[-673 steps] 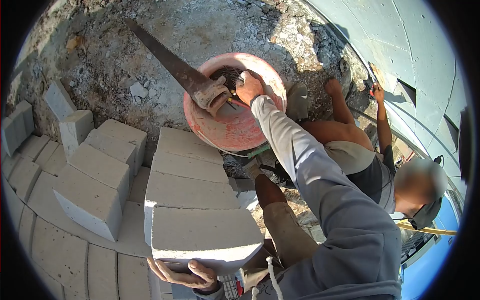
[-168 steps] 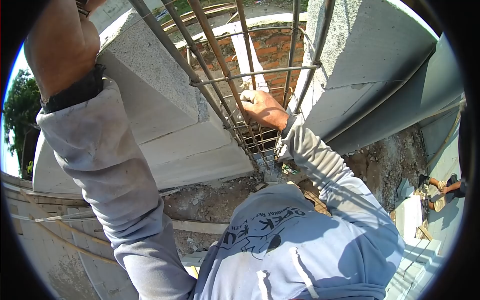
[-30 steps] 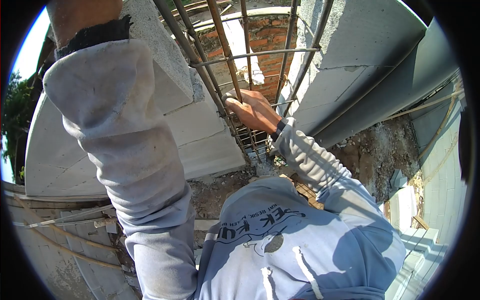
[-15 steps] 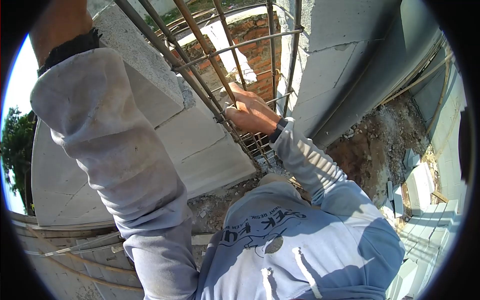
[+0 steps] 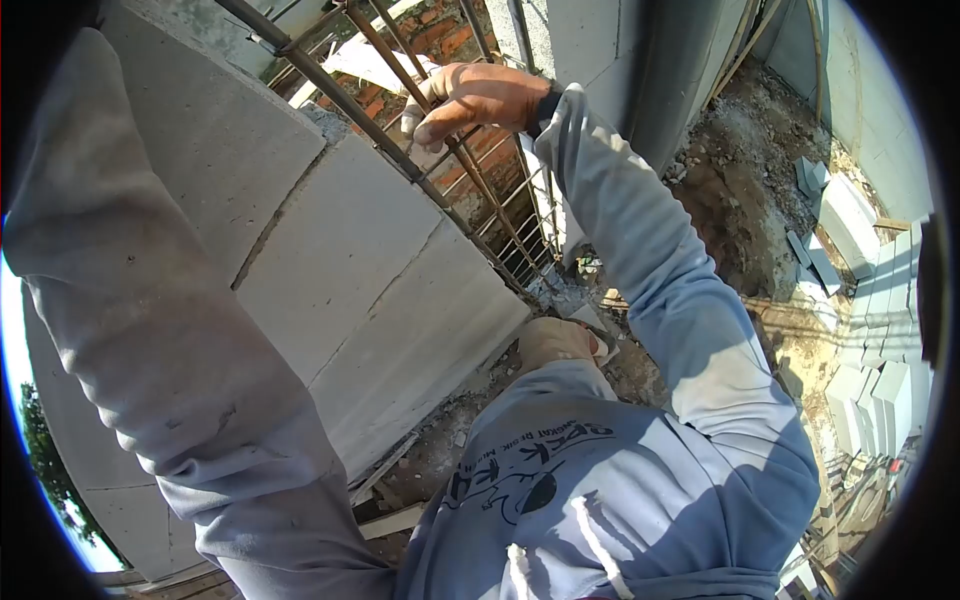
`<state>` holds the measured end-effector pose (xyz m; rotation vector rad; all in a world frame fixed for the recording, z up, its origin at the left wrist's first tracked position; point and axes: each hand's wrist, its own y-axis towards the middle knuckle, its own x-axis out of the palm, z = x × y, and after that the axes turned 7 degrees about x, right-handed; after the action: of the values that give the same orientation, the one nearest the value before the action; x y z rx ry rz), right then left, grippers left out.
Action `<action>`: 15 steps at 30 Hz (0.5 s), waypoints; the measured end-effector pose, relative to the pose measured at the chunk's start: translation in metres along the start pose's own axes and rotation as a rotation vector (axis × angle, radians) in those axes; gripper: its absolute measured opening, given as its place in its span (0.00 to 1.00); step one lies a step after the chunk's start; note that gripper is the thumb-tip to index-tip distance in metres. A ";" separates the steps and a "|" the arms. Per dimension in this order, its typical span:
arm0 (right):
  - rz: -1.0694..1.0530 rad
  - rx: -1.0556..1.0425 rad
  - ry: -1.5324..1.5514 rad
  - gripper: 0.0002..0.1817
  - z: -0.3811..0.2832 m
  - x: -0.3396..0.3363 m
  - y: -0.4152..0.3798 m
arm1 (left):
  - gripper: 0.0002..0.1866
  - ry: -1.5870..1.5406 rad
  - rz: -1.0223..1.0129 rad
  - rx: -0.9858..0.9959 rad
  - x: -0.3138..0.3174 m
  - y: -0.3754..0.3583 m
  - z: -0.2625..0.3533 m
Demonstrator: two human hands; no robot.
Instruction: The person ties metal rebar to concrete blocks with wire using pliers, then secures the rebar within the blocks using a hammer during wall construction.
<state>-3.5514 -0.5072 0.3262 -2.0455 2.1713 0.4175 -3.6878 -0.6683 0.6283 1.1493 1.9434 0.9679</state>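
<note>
My right hand [image 5: 470, 102] is at the rebar cage [image 5: 480, 185], its thumb and fingers curled round an upright steel bar [image 5: 402, 72]. Part of the grip is hidden behind the bar. Thin cross ties join the bars just below the hand. Of my left arm only the grey sleeve [image 5: 150, 270] shows, raised along the left over the pale block wall [image 5: 330, 250]; the hand itself lies beyond the top left edge.
Another block wall [image 5: 590, 45] rises right of the cage, with red brickwork [image 5: 445, 38] behind. Rubble covers the ground [image 5: 740, 200] at right. Stacked pale blocks [image 5: 880, 400] stand at far right, near a loose block [image 5: 848, 222].
The view has shifted, so the wall and cage sit higher in it. My right hand appears higher up, still at the bars. My left wrist has left the picture.
</note>
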 end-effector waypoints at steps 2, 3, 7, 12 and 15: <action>0.128 -0.039 -0.137 0.22 -0.002 -0.009 -0.009 | 0.14 -0.040 -0.003 -0.025 -0.001 0.000 -0.003; 0.178 -0.033 -0.113 0.21 0.004 -0.012 -0.011 | 0.14 -0.060 -0.011 -0.037 0.002 -0.002 -0.002; 0.655 -0.129 0.191 0.13 -0.008 0.009 -0.066 | 0.14 -0.114 -0.027 -0.053 0.015 -0.011 -0.002; 0.913 -0.069 0.477 0.13 0.058 0.059 -0.134 | 0.14 -0.135 -0.051 -0.099 0.014 -0.037 -0.010; 0.942 0.346 0.519 0.15 0.148 0.106 -0.153 | 0.14 -0.132 -0.060 -0.136 0.011 -0.049 -0.020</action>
<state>-3.4214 -0.5727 0.1387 -0.9064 3.1272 -0.4581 -3.7281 -0.6795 0.5948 1.0457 1.7695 0.9529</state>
